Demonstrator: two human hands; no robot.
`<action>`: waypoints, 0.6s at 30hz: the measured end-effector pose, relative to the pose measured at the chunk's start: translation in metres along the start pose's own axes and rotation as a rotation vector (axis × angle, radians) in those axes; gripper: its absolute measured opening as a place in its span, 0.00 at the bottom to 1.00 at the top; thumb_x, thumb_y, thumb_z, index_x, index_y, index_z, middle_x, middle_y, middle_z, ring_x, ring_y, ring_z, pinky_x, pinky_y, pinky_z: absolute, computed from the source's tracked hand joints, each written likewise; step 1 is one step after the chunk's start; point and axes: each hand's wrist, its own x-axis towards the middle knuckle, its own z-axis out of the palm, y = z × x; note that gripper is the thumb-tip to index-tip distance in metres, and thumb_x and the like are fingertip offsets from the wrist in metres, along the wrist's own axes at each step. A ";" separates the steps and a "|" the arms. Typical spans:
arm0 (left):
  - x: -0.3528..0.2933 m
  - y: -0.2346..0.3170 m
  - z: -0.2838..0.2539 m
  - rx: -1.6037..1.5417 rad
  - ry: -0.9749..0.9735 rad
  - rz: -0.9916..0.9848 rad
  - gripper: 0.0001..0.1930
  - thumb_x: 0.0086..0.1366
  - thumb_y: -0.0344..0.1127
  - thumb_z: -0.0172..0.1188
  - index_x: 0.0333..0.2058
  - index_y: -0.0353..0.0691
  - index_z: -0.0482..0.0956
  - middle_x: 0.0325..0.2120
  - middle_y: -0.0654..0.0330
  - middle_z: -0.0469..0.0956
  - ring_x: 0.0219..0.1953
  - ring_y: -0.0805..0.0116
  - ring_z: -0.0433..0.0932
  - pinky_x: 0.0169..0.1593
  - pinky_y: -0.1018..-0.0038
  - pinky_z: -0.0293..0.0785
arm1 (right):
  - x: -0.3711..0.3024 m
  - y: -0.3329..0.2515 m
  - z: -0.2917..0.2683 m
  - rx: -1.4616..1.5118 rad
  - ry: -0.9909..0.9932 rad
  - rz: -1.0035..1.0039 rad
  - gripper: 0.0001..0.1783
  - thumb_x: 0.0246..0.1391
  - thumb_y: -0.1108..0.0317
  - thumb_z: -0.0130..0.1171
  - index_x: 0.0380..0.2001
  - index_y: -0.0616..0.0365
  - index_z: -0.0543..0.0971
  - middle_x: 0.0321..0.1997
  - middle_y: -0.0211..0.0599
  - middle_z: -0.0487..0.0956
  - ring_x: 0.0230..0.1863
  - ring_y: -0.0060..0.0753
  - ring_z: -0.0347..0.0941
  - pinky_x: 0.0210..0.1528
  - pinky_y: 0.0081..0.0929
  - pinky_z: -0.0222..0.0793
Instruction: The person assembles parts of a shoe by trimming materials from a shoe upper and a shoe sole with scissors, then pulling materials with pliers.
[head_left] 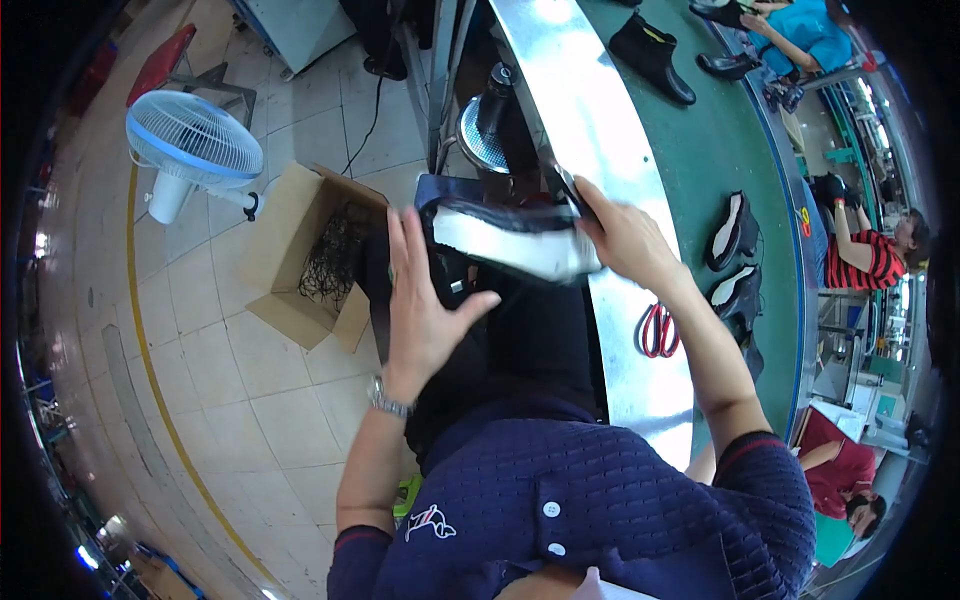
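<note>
A black shoe (505, 240) with a white underside is held above my lap, its underside facing up. My right hand (632, 245) grips its right end, where motion blurs the edge. Something dark and narrow (563, 182) sticks up by the right fingers; I cannot make out what it is. My left hand (425, 315) is beside the shoe's left end, fingers stretched out and thumb spread. Whether its fingertips touch the shoe cannot be made out. Red-handled scissors (658, 332) lie on the shiny metal bench edge (635, 385) under my right forearm.
An open cardboard box (285, 265) with tangled black strands stands on the floor at left, by a blue-and-white fan (190, 150). Across the green belt (700, 150) are a black boot (650, 58) and several shoes (735, 232). Co-workers (865, 255) sit along its far side.
</note>
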 end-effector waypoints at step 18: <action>-0.086 -0.020 0.001 0.167 0.250 -0.098 0.18 0.67 0.31 0.52 0.53 0.29 0.72 0.34 0.48 0.79 0.31 0.58 0.81 0.34 0.71 0.76 | -0.024 -0.140 -0.016 -0.136 -0.699 -0.333 0.35 0.59 0.70 0.53 0.67 0.45 0.53 0.25 0.48 0.77 0.26 0.50 0.77 0.31 0.42 0.74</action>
